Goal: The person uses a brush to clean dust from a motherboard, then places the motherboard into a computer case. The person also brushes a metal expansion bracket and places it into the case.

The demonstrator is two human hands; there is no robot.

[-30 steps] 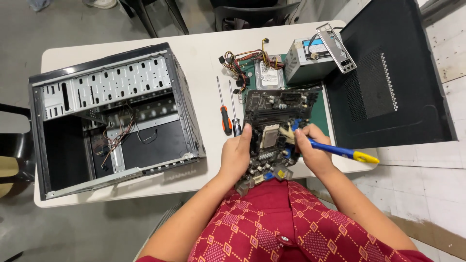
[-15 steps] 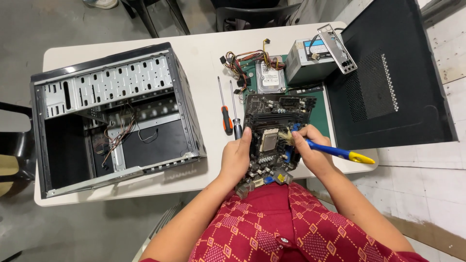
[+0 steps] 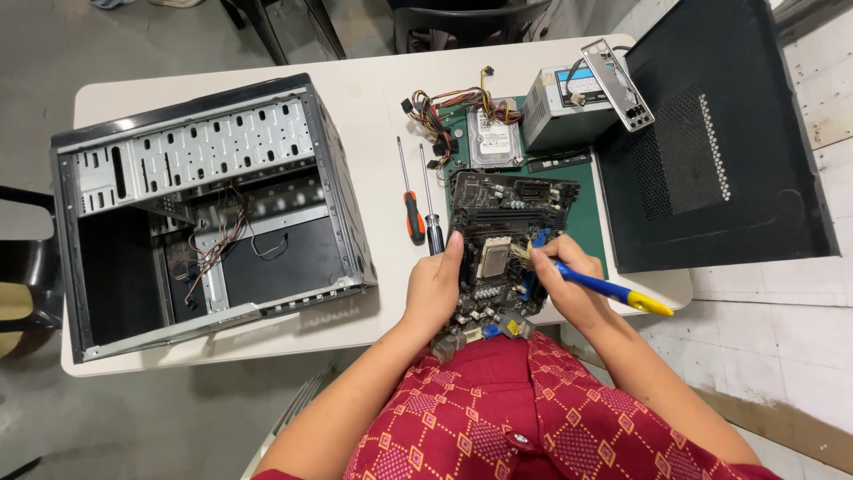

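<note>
The circuit board (image 3: 506, 249) lies at the near edge of the surface (image 3: 373, 116), partly on a green mat (image 3: 586, 227), just in front of the person. The left hand (image 3: 435, 289) is closed on the board's left edge, thumb up along the side, steadying it. The right hand (image 3: 569, 284) grips a blue and yellow brush (image 3: 609, 289) like a pen, its head down beside the square metal socket (image 3: 494, 258) in the middle of the board. The bristles seem to touch the board there, though they are too small to be sure.

The step in hand looks like brushing dust off the board around the socket. The next move would call for light, short strokes with the left hand keeping the board flat, since the board overhangs the surface toward the lap.

Two screwdrivers (image 3: 422, 218) lie just left of the board. The open computer case (image 3: 204, 204) stands further left; a hard drive (image 3: 493, 142), power supply (image 3: 573, 107) and black side panel (image 3: 711, 133) sit behind and right.
</note>
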